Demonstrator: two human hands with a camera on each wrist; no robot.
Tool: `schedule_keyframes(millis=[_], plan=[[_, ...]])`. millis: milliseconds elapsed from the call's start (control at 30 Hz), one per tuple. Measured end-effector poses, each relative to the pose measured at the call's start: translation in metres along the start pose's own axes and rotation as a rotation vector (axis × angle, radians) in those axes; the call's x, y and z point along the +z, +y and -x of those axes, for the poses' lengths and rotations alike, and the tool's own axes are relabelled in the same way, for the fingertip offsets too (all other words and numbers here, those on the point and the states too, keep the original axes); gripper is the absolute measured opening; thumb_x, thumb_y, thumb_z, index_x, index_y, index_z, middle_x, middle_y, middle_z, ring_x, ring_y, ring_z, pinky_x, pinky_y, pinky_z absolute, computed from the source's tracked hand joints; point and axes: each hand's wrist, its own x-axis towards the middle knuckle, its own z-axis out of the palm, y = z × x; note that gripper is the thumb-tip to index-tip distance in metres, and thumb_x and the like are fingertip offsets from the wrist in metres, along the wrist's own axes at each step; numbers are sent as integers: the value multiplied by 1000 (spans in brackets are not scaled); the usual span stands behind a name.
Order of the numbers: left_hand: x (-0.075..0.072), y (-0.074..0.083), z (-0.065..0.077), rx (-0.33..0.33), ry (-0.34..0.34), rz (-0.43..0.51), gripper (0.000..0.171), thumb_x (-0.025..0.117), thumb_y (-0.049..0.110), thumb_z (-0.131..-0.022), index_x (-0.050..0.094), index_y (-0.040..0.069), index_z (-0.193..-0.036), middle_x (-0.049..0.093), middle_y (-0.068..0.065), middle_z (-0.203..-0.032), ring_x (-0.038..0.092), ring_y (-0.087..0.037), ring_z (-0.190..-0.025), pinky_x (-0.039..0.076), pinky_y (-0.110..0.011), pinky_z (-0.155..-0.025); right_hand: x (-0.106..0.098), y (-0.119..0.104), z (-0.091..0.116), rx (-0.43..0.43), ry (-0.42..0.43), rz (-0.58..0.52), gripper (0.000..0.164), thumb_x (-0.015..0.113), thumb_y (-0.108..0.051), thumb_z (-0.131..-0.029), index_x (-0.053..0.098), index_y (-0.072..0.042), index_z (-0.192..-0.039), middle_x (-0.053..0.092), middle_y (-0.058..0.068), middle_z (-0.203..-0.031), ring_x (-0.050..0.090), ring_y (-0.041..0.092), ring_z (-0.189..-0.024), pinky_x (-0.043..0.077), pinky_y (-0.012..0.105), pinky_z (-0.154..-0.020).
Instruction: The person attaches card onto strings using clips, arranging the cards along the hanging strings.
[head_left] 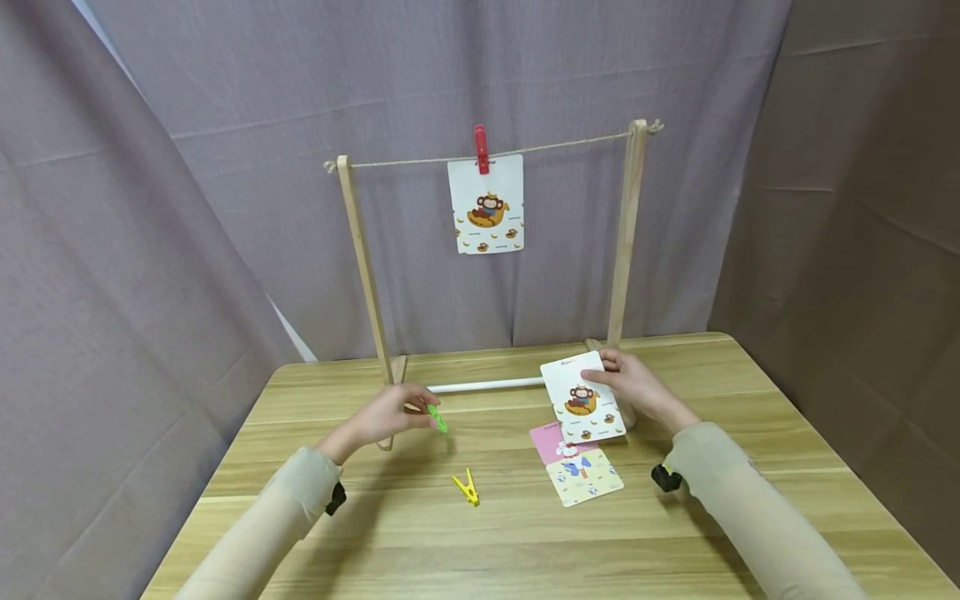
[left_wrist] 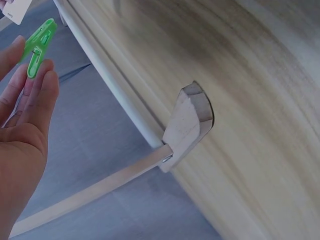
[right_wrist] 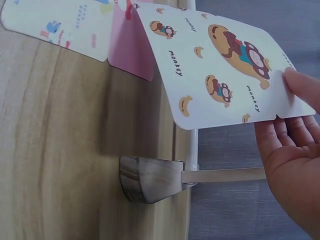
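Observation:
My left hand (head_left: 392,414) pinches a green clothespin (head_left: 438,418) between thumb and fingers, above the left part of the table. In the left wrist view the green clothespin (left_wrist: 41,46) stands upright at the fingertips. My right hand (head_left: 636,385) holds a white monkey card (head_left: 573,392) by its upper right edge, thumb on the printed face and fingers behind. The card tilts over a pink and yellow card (head_left: 592,482) on the table, covering part of it. A yellow clothespin (head_left: 468,487) lies between the hands, nearer the front.
A wooden frame with a left post (head_left: 365,267), a right post (head_left: 628,242) and a white bottom bar (head_left: 483,386) stands at the back. From its rope (head_left: 408,162) hangs another monkey card (head_left: 468,187), clipped by a red clothespin (head_left: 482,148). Grey curtains (head_left: 255,83) surround the table.

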Motion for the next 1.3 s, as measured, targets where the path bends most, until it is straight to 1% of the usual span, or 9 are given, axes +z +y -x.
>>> schedule_keyframes(millis=[200,433,567,633,800,900,1100,1233,1300], plan=[[-6,3,-2,7,-5,2,25,74,9,-92,69,3,-116,69,-11,-114,69,-23,-103,58,-32,-89,-8,-9,-1,-15,22,-62,48,69,-24,-97,54,7,-131,71,16,-108,67,16,-85,55,26,-77],[-16,10,-7,9,-6,-21,22,74,12,-93,69,6,-114,69,-12,-114,69,-23,-103,58,-36,-89,-23,-16,-7,-55,81,-62,51,70,-26,-97,55,5,-134,71,17,-114,68,9,-87,51,24,-86],[-21,14,-10,30,3,-43,23,74,11,-92,70,4,-114,70,-15,-113,69,-24,-102,59,-36,-87,-28,-23,-10,-67,96,-47,47,70,-26,-97,56,4,-131,72,13,-112,67,9,-86,51,23,-84],[-23,15,-10,36,4,-45,23,74,11,-92,70,3,-113,71,-16,-112,70,-25,-102,59,-35,-86,-31,-27,-11,-72,102,-46,46,70,-27,-97,57,3,-130,73,11,-110,67,8,-86,51,24,-84],[-26,17,-11,39,-4,-50,24,75,11,-91,70,2,-113,72,-10,-108,70,-25,-101,59,-33,-86,-37,-37,-12,-72,113,-41,46,72,-28,-96,59,2,-127,74,8,-108,67,9,-86,48,29,-89],[-30,19,-11,48,-5,-61,25,76,12,-91,70,2,-114,71,-11,-110,70,-25,-101,59,-34,-86,-42,-44,-11,-70,114,-33,47,71,-30,-96,58,1,-128,73,7,-109,66,9,-86,47,31,-90],[-44,27,-10,42,30,-81,27,76,13,-91,70,3,-115,70,-13,-113,70,-26,-101,59,-39,-85,-51,-57,-10,-96,111,-74,45,70,-28,-97,57,1,-128,75,0,-104,68,9,-86,54,27,-81],[-56,37,-13,30,39,-115,26,76,15,-91,70,5,-115,70,-11,-112,69,-24,-102,59,-39,-86,-57,-66,-9,-115,121,-125,40,71,-27,-96,58,0,-123,75,-10,-97,69,8,-84,56,24,-77],[-63,44,-16,27,41,-131,25,76,15,-92,70,6,-114,70,-10,-112,69,-23,-102,58,-39,-88,-59,-70,-9,-123,123,-149,37,71,-26,-96,59,-2,-121,75,-11,-96,69,8,-84,56,23,-77]])
